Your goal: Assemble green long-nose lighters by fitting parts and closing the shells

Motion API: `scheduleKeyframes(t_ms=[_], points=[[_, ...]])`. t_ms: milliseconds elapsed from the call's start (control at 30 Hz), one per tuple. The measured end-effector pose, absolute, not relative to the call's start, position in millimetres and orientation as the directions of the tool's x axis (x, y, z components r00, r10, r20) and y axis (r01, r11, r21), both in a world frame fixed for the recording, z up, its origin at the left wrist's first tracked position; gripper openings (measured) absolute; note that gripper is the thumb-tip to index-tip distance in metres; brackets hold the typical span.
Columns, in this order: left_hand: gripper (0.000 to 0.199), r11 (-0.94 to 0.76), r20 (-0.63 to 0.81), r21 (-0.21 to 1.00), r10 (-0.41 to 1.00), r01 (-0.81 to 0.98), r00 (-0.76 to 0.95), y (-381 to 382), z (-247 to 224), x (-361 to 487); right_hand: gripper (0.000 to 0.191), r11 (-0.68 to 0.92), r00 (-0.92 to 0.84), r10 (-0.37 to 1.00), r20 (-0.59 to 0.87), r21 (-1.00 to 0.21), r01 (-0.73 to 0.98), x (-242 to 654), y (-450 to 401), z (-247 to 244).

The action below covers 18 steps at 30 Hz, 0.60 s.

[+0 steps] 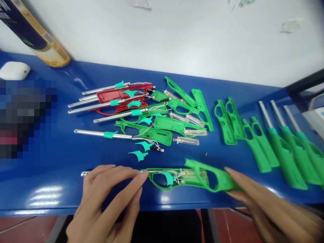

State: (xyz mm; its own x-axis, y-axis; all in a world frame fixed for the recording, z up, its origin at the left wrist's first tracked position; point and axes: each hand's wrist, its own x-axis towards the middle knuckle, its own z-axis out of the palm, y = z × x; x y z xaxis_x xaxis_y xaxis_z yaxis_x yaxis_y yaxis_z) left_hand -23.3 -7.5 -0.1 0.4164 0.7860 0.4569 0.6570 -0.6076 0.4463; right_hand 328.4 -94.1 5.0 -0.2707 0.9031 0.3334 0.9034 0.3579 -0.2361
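Note:
Near the table's front edge, a green lighter casing half [194, 183] lies with its inside facing up. In it sit a turquoise trigger [168, 178], a clear fuel tank [188, 173] and white wires. My left hand [108, 192] pinches its front end, where a metal tube [84, 173] runs under my fingers and shows its tip beyond them. My right hand [260, 199], partly blurred, grips the end of another green casing half [224, 179]. This second half is tilted, its far part overlapping the back of the first one.
Metal tubes [83, 108], red casing halves [110, 96], turquoise triggers [138, 155], green halves [162, 135] and clear tanks [187, 140] lie mid-table. Rightward are more green halves [257, 148] and assembled lighters [288, 162]. A tall can [54, 54] and white case [15, 70] stand left.

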Motion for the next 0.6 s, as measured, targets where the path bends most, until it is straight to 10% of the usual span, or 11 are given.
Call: scheduleKeyframes(t_ms=[600], points=[[0.046,-0.602,0.337,0.440,0.798,0.666,0.499,-6,-17,-35,0.058,0.543,-0.519,0.840,0.160,-0.275,0.793,263,-54,7]])
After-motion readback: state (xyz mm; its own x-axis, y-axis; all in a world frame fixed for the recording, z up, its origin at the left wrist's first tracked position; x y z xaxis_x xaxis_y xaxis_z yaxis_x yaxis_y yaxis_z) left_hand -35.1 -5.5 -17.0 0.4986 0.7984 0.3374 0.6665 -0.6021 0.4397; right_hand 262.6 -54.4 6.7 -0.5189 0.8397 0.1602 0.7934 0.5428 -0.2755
